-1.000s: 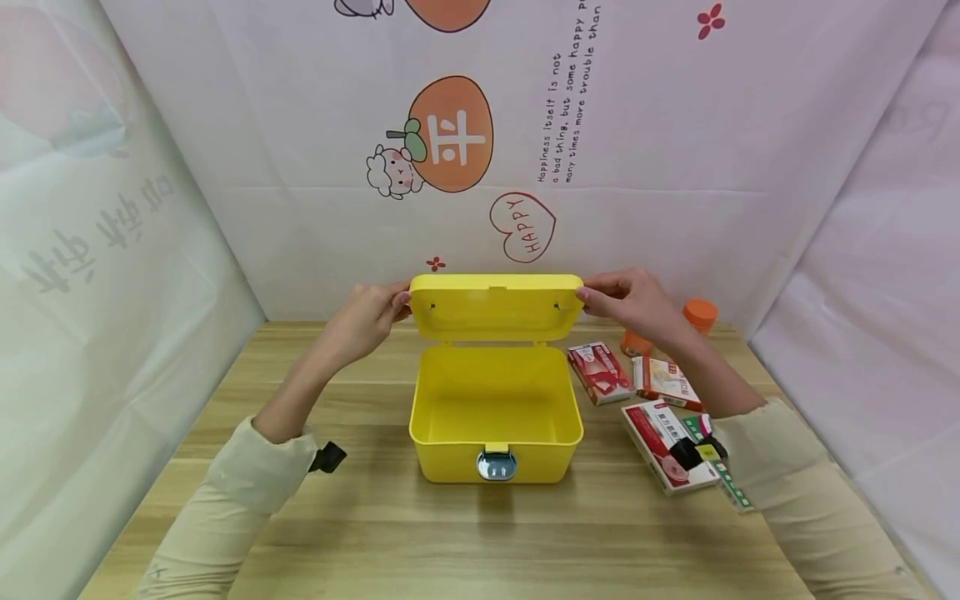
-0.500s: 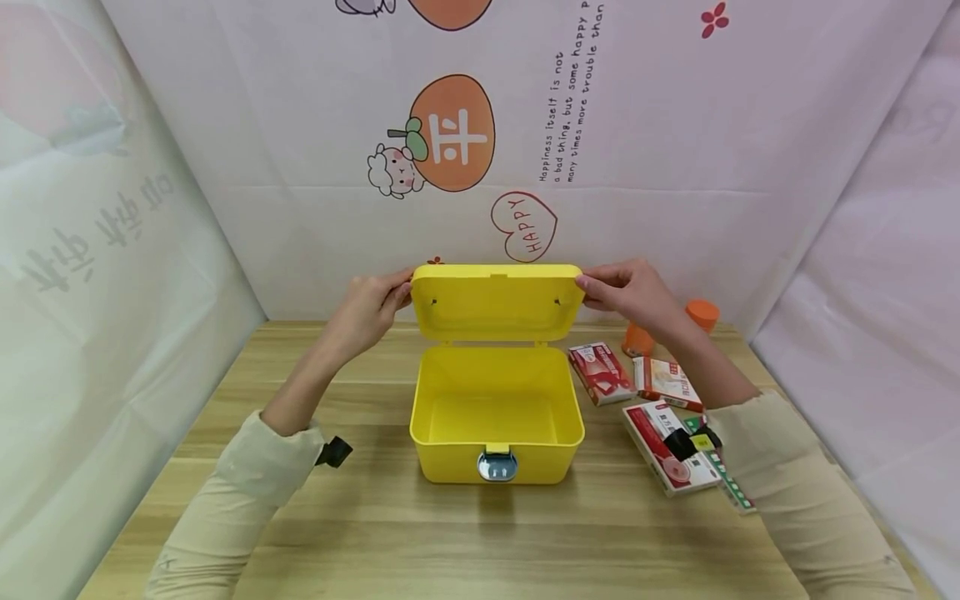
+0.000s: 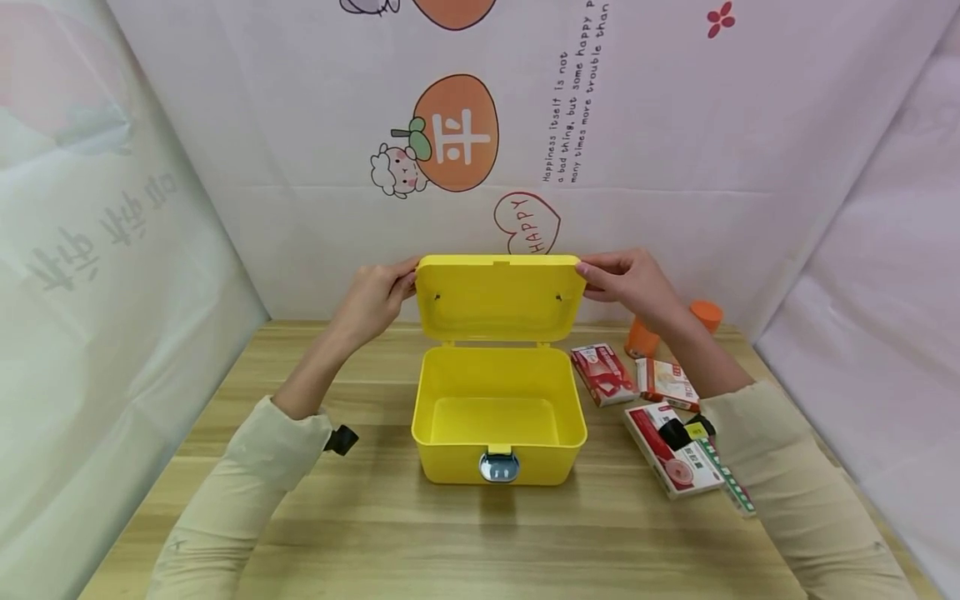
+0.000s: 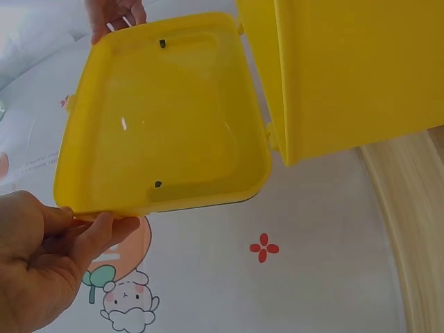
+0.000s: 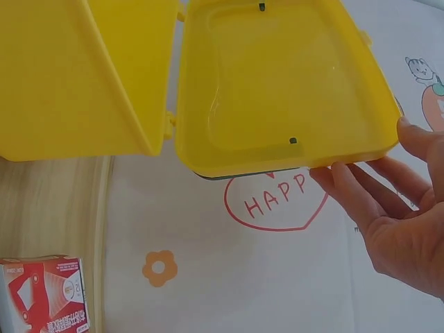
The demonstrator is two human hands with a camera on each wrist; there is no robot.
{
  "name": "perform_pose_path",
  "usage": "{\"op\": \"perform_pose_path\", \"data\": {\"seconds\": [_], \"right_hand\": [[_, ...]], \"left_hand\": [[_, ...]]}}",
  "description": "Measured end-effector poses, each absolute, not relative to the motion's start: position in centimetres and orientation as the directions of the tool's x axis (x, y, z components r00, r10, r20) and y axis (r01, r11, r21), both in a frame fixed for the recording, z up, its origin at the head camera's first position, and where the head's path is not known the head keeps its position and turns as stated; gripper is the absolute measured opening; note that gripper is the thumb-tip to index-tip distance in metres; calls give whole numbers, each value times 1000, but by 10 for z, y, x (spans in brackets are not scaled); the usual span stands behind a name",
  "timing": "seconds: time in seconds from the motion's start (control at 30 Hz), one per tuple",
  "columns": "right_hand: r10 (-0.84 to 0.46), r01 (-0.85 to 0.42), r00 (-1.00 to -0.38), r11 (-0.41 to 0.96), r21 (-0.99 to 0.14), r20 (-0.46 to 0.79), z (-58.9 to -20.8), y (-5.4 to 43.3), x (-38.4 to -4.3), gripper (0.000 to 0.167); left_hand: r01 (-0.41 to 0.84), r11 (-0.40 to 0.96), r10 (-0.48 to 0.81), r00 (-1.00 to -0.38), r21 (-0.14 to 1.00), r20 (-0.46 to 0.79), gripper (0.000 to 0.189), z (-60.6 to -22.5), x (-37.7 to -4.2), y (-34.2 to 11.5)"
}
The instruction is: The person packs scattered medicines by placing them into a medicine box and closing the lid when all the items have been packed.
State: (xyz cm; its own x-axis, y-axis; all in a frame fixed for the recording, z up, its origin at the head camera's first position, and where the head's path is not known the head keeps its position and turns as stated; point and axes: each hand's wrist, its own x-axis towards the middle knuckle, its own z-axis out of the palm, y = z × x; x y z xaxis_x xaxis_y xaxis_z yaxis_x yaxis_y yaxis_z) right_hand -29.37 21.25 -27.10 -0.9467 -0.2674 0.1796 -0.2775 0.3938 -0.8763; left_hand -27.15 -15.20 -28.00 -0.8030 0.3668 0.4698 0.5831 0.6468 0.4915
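A yellow plastic storage box (image 3: pixel 495 467) stands on the wooden table with a silver latch (image 3: pixel 498 467) at its front. Its lid (image 3: pixel 501 300) is hinged up at the back, and the inside of the box looks bare. My left hand (image 3: pixel 372 300) pinches the lid's left corner between thumb and fingers. At the opposite corner my right hand (image 3: pixel 632 283) grips the lid the same way. Both wrist views show the lid's hollow underside, with the left hand (image 4: pixel 48 260) and the right hand (image 5: pixel 392 205) each at its edge.
Right of the box lie several medicine boxes, among them a red one (image 3: pixel 602 373), an orange-white one (image 3: pixel 666 382) and a red-white one (image 3: pixel 663 442). Orange-capped bottles (image 3: pixel 706 314) stand behind the right forearm. A printed cloth wall (image 3: pixel 637 125) rises close behind the lid.
The lid has swung further up and back on its hinges, both hands rising with it. More of its underside shows. The box and the medicine boxes have stayed in place.
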Motion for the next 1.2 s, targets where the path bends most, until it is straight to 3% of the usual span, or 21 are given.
{"op": "perform_pose_path", "data": {"seconds": [0.47, 0.87, 1.2], "right_hand": [[-165, -203, -974, 348, -915, 153, -269, 206, -312, 57], [-130, -219, -973, 274, -936, 190, -280, 201, -335, 53], [-103, -179, -982, 260, -949, 157, -294, 199, -349, 42]], "left_hand": [[567, 647, 297, -803, 510, 517, 36, -281, -295, -146], [561, 613, 243, -804, 556, 543, 35, -288, -315, -145], [568, 637, 254, -793, 521, 554, 38, -302, -332, -147]]}}
